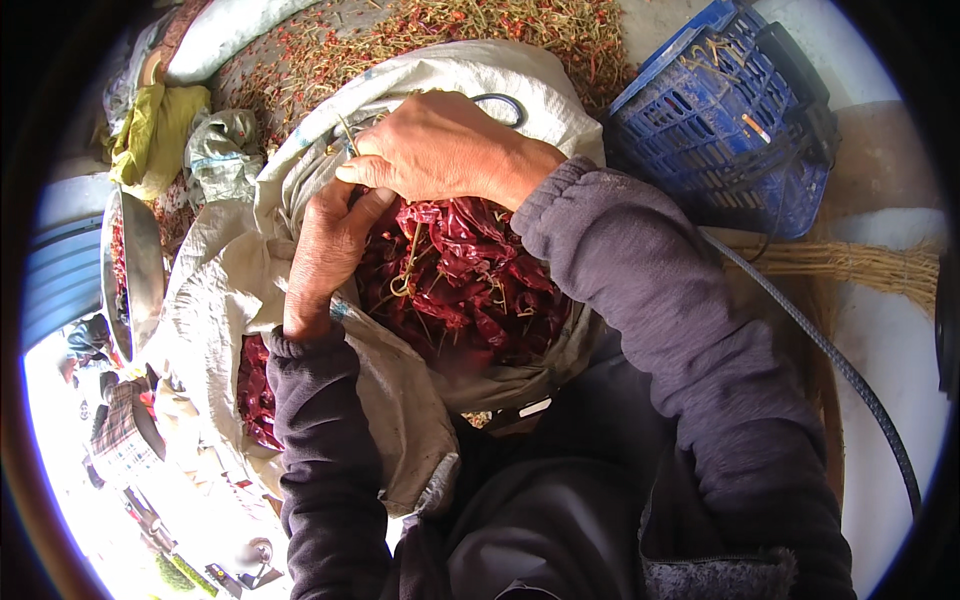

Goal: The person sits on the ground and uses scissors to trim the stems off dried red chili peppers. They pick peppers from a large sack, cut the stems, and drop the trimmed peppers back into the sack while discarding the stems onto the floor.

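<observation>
My right hand [450, 146] is bent over the far side of an open woven sack [517, 71], its thumb and fingers pinched together. A thin, pale stem [347, 133] sticks up at its fingertips. Just below and touching it, my left hand [330, 244] has thumb and forefinger closed around something red, apparently a dried chilli, mostly hidden by the fingers. Dried red chillies [465, 277] with curled stems fill the sack beneath both hands. Beyond my right hand lies a dark blue loop [501, 101]; what it belongs to is hidden.
A second sack [217, 300] on the left also holds chillies [259, 394]. A metal bowl [146, 277] stands tilted beyond it. Stems and chilli scraps [450, 22] litter the floor. To the right are a blue plastic crate [720, 120], a straw broom [870, 266] and a dark cord [832, 360].
</observation>
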A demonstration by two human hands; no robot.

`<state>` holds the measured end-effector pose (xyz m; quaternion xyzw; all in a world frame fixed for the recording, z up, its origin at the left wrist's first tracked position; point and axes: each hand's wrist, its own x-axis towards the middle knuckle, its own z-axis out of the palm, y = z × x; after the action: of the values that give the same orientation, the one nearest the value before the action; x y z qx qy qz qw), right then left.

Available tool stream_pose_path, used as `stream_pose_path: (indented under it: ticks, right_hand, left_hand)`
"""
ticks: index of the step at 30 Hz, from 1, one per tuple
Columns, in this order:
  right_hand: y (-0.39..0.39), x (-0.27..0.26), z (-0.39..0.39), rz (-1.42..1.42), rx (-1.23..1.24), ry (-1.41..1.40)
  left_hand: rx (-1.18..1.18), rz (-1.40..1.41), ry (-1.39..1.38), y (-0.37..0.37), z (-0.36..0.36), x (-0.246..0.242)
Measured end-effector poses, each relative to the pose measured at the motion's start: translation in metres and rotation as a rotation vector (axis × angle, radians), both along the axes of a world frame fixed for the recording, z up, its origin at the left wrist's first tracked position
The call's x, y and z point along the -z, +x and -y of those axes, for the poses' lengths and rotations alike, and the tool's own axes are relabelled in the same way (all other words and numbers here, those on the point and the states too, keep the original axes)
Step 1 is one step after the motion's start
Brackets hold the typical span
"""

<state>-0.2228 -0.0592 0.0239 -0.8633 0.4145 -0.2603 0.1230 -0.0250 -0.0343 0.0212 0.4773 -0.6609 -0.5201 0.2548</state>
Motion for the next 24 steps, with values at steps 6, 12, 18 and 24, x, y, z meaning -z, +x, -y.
stream_pose_path:
  ticks: [6, 12, 18, 24]
  right_hand:
    - [-0.005, -0.018, 0.000, 0.045, 0.037, -0.118]
    - [0.009, -0.011, -0.002, 0.145, 0.191, -0.079]
    - [0.012, -0.018, 0.003, 0.779, 0.220, 0.423]
    - [-0.021, -0.029, 0.019, 1.410, 0.349, 0.741]
  left_hand:
    - [-0.046, 0.144, -0.102, -0.002, 0.009, -0.009]
    - [-0.084, 0.271, -0.006, -0.007, 0.015, -0.031]
    - [-0.169, -0.239, -0.004, -0.006, 0.018, -0.023]
    - [-0.318, -0.073, 0.197, 0.031, 0.051, 0.038]
